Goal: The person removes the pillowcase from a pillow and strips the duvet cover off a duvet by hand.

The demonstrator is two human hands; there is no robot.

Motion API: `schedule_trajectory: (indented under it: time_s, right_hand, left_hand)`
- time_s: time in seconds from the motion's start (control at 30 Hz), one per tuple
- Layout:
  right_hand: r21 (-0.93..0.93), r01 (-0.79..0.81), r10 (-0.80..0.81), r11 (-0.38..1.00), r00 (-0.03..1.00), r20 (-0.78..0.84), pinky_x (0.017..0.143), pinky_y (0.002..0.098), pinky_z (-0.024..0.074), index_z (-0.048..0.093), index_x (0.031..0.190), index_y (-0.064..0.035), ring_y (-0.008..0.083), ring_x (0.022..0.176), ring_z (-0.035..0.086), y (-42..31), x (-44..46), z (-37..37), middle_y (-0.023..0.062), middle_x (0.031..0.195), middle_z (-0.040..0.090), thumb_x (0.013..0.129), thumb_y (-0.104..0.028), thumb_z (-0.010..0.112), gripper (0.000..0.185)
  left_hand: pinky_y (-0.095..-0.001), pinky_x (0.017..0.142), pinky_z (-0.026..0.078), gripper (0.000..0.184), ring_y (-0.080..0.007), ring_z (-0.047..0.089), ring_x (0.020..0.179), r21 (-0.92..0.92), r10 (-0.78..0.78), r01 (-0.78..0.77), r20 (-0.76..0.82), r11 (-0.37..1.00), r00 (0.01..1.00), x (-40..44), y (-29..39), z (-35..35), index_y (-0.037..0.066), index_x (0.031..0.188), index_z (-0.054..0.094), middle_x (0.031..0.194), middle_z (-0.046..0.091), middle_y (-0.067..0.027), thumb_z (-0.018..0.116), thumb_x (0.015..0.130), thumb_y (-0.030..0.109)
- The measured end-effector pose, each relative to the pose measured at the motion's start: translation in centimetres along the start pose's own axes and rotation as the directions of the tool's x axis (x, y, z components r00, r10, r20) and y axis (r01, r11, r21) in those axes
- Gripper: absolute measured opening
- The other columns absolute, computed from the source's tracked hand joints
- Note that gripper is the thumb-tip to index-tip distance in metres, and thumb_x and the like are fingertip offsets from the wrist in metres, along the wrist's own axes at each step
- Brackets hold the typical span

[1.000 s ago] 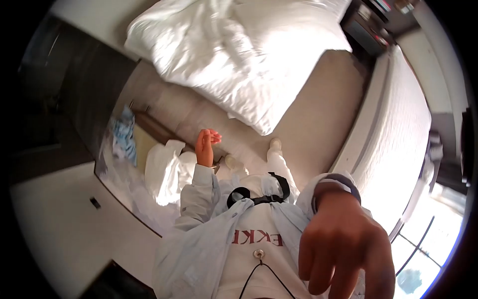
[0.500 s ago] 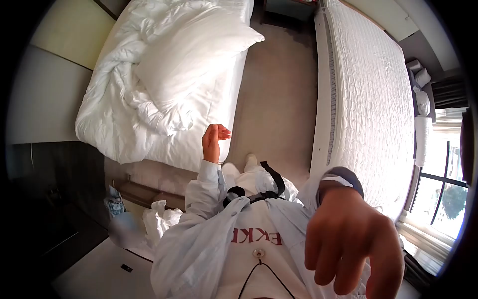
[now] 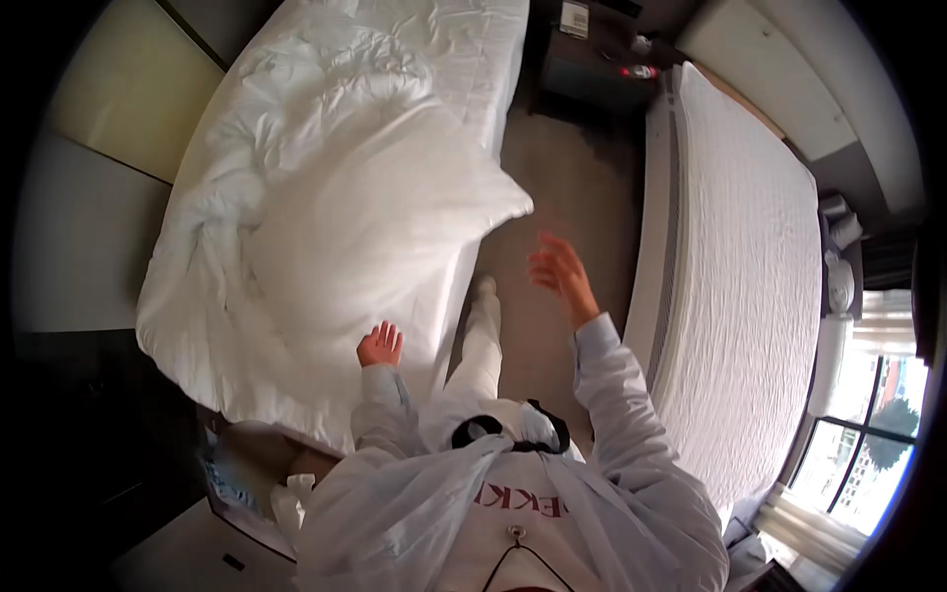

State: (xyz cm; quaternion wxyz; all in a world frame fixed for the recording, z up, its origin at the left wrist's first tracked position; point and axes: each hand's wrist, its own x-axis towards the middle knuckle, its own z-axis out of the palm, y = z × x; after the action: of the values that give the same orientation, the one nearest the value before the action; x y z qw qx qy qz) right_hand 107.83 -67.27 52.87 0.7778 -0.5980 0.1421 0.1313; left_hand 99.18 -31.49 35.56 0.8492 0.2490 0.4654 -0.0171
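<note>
My left hand (image 3: 381,345) is open and empty, in front of or over the near side of a bed with a rumpled white duvet (image 3: 202,247). A large white pillow (image 3: 375,207) lies on that duvet, just beyond my left hand. My right hand (image 3: 560,271) is raised above the floor between two beds, its fingers apart and slightly blurred, holding nothing. The pillow's pointed corner is the part nearest to it.
On the right stands a second bed with a bare white mattress (image 3: 740,286). A dark nightstand (image 3: 597,79) at the back bears a red-labelled bottle (image 3: 639,72). A window (image 3: 873,405) is at the far right. White cloth (image 3: 291,503) lies at the lower left.
My right hand has moved from close to the camera out over the floor, its fingers now spread. My left hand's fingers have spread too. The bed with the pillow is now closer.
</note>
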Motion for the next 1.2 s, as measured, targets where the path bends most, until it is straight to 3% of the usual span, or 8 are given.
schedule_trajectory:
  time_s: [0.17, 0.3, 0.33, 0.53, 0.67, 0.87, 1.07, 1.2]
  right_hand:
    - [0.331, -0.462, 0.486, 0.823, 0.874, 0.011, 0.08, 0.0401, 0.0426, 0.03, 0.126, -0.0143, 0.0218, 0.097, 0.051, 9.1, 13.5, -2.7, 0.0099, 0.108, 0.049, 0.078, -0.038, 0.057, 0.059]
    - [0.335, -0.622, 0.662, 0.708, 0.749, -0.01, 0.088, 0.0495, 0.0339, 0.014, 0.131, -0.0175, 0.0308, 0.111, 0.039, 9.7, 22.0, -1.4, 0.0143, 0.128, 0.03, 0.073, -0.042, 0.062, 0.079]
    - [0.267, -0.671, 0.722, 0.691, 0.644, -0.252, 0.081, 0.0493, 0.0396, 0.027, 0.127, -0.0194, 0.0275, 0.107, 0.042, 7.1, 23.4, 0.7, 0.0082, 0.122, 0.039, 0.07, -0.047, 0.064, 0.073]
    - [0.383, -0.716, 0.799, 0.584, 0.589, -0.119, 0.08, 0.0383, 0.0428, 0.039, 0.122, -0.0102, 0.0185, 0.098, 0.05, 8.6, 29.1, 0.0, 0.0042, 0.11, 0.052, 0.073, -0.045, 0.063, 0.064]
    - [0.311, -0.249, 0.333, 0.917, 0.908, -0.255, 0.074, 0.0287, 0.0465, 0.045, 0.115, -0.0043, 0.0169, 0.09, 0.055, 3.3, 30.8, 1.5, 0.0058, 0.104, 0.055, 0.076, -0.034, 0.062, 0.052]
    - [0.228, 0.027, 0.064, 0.973, 0.92, -0.386, 0.071, 0.0302, 0.0473, 0.049, 0.11, -0.0062, 0.0174, 0.088, 0.056, -9.3, 26.8, -1.3, 0.0064, 0.1, 0.057, 0.075, -0.025, 0.064, 0.042]
    - [0.268, 0.126, 0.156, 0.955, 0.556, -0.816, 0.072, 0.0311, 0.0445, 0.055, 0.102, -0.0049, 0.0175, 0.086, 0.055, -11.8, 12.5, -13.0, 0.0063, 0.095, 0.058, 0.073, -0.016, 0.065, 0.033]
    - [0.294, 0.305, 0.233, 0.906, 0.221, -0.947, 0.072, 0.0318, 0.0454, 0.054, 0.104, -0.0031, 0.018, 0.087, 0.055, -12.6, 0.6, -20.3, 0.0065, 0.098, 0.057, 0.072, -0.017, 0.067, 0.038]
  left_hand:
    - [-0.044, 0.087, 0.039, 0.024, -0.0247, 0.05, 0.098, -0.29, 0.045, -0.191, -0.444, 0.938, 0.895, 11.3, 1.7, -2.1, 0.004, 0.086, 0.057, 0.097, 0.057, -0.0113, 0.049, 0.068, 0.018]
    - [-0.0438, 0.086, 0.04, 0.025, -0.0246, 0.051, 0.096, -0.341, 0.006, -0.181, -0.457, 0.923, 0.89, 12.9, 4.1, 2.0, 0.003, 0.088, 0.056, 0.096, 0.056, -0.0113, 0.048, 0.07, 0.018]
    - [-0.0438, 0.085, 0.041, 0.025, -0.0246, 0.051, 0.095, -0.357, -0.002, -0.18, -0.456, 0.917, 0.89, 13.4, 4.6, 3.1, 0.003, 0.089, 0.055, 0.096, 0.056, -0.0113, 0.048, 0.07, 0.018]
    - [-0.0435, 0.083, 0.043, 0.026, -0.0244, 0.052, 0.092, -0.393, -0.017, -0.16, -0.412, 0.906, 0.911, 9.9, 6.3, 4.3, 0.002, 0.092, 0.054, 0.094, 0.055, -0.0112, 0.046, 0.072, 0.017]
    - [-0.0428, 0.07, 0.049, 0.025, -0.0204, 0.058, 0.074, -0.359, 0.165, -0.086, 0.194, 0.929, 0.967, 6.2, 6.4, 2.8, 0.002, 0.091, 0.056, 0.084, 0.058, -0.0095, 0.045, 0.074, 0.018]
    - [-0.0442, 0.078, 0.046, 0.033, -0.0237, 0.057, 0.086, -0.167, 0.198, -0.204, -0.052, 0.964, 0.979, 0.4, 11.4, 23.7, -0.001, 0.095, 0.056, 0.092, 0.059, -0.012, 0.042, 0.069, 0.014]
    - [-0.0372, 0.07, 0.049, 0.031, -0.0182, 0.056, 0.062, 0.154, -0.024, 0.003, 0.134, 0.988, 0.991, 0.4, 6.0, 38.3, 0.008, 0.067, 0.058, 0.065, 0.057, -0.0031, 0.04, 0.042, 0.011]
    - [-0.0273, 0.053, 0.039, 0.022, -0.0162, 0.043, 0.05, 0.522, -0.429, 0.185, 0.395, 0.833, 0.813, 0.6, -3.1, 43.2, 0.017, 0.039, 0.023, 0.049, 0.042, 0.0004, 0.043, 0.048, 0.012]
